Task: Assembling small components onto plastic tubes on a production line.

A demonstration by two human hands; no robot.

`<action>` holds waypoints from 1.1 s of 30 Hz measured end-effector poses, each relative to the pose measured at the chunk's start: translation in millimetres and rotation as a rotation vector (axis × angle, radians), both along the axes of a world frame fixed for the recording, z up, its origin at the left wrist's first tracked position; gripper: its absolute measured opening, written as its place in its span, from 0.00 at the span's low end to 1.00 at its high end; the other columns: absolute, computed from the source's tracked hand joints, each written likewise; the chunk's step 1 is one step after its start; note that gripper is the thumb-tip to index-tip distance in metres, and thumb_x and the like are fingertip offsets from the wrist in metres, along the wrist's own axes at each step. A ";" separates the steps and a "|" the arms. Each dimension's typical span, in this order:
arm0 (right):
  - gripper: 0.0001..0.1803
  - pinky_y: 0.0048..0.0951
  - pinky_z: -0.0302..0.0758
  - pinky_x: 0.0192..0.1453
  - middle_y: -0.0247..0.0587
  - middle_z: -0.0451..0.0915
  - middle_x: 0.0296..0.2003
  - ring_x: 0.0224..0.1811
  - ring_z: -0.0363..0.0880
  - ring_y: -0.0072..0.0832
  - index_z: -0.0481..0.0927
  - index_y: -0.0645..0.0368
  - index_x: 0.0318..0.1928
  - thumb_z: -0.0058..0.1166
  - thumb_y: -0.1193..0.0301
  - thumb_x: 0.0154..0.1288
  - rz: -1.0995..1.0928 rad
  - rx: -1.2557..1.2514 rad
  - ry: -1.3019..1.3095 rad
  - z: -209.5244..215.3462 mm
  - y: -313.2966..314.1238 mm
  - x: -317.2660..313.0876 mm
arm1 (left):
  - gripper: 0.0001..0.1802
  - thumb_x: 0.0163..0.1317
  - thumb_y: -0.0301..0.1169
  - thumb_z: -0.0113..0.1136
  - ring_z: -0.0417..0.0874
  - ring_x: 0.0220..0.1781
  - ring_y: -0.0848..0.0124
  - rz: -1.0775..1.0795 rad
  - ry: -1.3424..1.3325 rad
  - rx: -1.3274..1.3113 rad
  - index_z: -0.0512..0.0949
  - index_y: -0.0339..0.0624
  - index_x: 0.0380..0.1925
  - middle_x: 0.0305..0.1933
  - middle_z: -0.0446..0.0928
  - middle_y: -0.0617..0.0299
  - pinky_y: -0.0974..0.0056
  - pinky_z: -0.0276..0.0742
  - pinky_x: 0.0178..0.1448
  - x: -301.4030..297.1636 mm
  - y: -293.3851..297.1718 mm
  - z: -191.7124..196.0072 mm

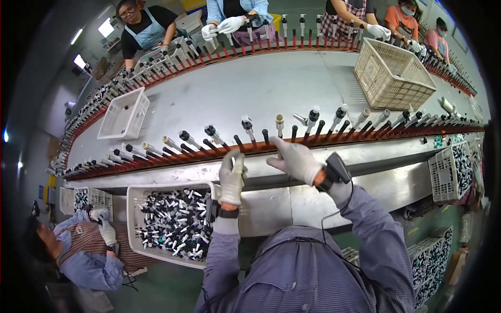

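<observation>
Your left hand is curled; I can't tell if it grips anything. Your right hand is half-open by the black posts; loose pump heads lie left of both.

The worker nearest me has a white-gloved left hand, fingers curled, near a white crate heaped with small black-and-white plastic parts, and a right hand with thumb and fingers parted close to the black pegs edging the long metal counter. Pump heads cap some pegs. Over on the far side, gloved co-workers line another row, beyond a beige crate.
</observation>
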State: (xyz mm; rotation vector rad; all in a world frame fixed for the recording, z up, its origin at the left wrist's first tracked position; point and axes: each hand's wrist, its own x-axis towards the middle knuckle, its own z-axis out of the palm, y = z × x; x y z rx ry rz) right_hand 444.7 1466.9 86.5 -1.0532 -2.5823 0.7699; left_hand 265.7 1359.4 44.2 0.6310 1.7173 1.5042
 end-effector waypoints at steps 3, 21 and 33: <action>0.29 0.44 0.77 0.46 0.50 0.83 0.35 0.41 0.82 0.48 0.69 0.57 0.58 0.55 0.54 0.63 0.045 -0.109 -0.104 -33.6 -34.7 23.7 | 0.23 0.62 0.29 0.58 0.80 0.46 0.70 0.138 0.438 0.277 0.71 0.38 0.58 0.49 0.79 0.55 0.68 0.76 0.47 -32.3 34.9 -15.4; 0.25 0.39 0.76 0.53 0.51 0.84 0.39 0.44 0.83 0.45 0.76 0.60 0.55 0.52 0.57 0.63 0.050 -0.543 -0.220 -179.1 -66.2 45.9 | 0.18 0.67 0.36 0.59 0.67 0.23 0.81 0.176 0.358 0.225 0.76 0.36 0.51 0.26 0.71 0.70 0.73 0.65 0.25 -159.1 84.4 -32.2; 0.26 0.39 0.75 0.56 0.53 0.83 0.43 0.48 0.81 0.46 0.76 0.58 0.56 0.52 0.56 0.63 0.050 -0.516 -0.196 -164.7 -72.6 88.9 | 0.30 0.63 0.34 0.63 0.67 0.18 0.81 0.355 0.386 0.141 0.64 0.38 0.62 0.30 0.73 0.65 0.74 0.60 0.16 -178.5 28.1 -51.4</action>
